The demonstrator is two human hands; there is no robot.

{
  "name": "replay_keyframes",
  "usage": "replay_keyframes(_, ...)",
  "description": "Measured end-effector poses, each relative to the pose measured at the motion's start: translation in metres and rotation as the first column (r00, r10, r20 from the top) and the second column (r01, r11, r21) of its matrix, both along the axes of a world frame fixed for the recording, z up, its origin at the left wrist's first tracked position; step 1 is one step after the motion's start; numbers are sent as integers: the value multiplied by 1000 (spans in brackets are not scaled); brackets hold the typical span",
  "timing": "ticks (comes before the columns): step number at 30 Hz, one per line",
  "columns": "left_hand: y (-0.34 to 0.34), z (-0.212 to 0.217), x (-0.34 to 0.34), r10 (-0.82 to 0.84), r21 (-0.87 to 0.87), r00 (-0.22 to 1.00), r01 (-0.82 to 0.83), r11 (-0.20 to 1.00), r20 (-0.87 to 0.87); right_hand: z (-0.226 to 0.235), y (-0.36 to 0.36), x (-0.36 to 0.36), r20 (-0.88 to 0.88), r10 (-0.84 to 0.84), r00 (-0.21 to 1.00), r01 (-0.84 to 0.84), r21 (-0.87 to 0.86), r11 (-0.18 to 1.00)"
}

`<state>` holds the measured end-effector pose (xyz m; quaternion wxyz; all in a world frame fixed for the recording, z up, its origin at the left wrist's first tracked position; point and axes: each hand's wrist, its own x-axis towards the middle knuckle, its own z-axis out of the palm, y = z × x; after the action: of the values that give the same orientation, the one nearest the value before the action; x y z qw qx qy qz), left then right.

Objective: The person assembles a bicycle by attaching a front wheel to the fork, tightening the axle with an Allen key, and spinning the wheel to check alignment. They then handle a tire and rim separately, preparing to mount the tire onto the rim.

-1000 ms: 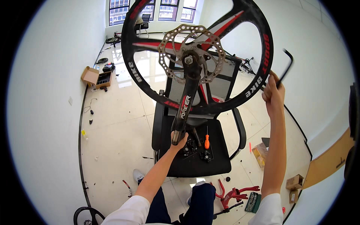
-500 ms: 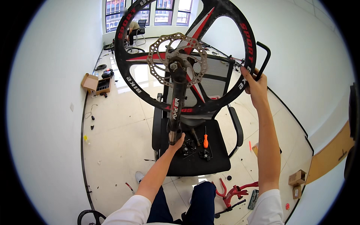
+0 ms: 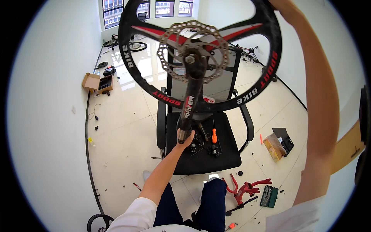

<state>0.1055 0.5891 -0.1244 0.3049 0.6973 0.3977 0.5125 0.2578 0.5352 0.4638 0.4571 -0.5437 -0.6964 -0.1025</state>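
- Since the earlier frame, the black three-spoke bicycle wheel with red lettering and a drilled steel brake disc [image 3: 201, 54] had swung nearer, and the right arm had lifted.
- Left hand [image 3: 184, 137] was clamped round the black fork leg [image 3: 190, 104], above the black mesh office chair [image 3: 205, 158].
- Wheel looked stiff and top-heavy; the rim gave the safer hold.
- Right hand [image 3: 276, 3] was mostly out of frame; its grip could not be told.

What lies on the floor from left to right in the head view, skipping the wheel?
Open cardboard box → black office chair → red bike frame part → green tool case → yellowish bag of parts.
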Motion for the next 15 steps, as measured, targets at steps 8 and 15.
replay_keyframes(8,-6,9,-2,-85,183,996,82,980,9,53,55,60,44,-22,999,21,36,999)
replay_keyframes(15,-11,2,-28,4,-108,996,5,994,85,-212,1,54,-162,-11,987,2,-57,998)
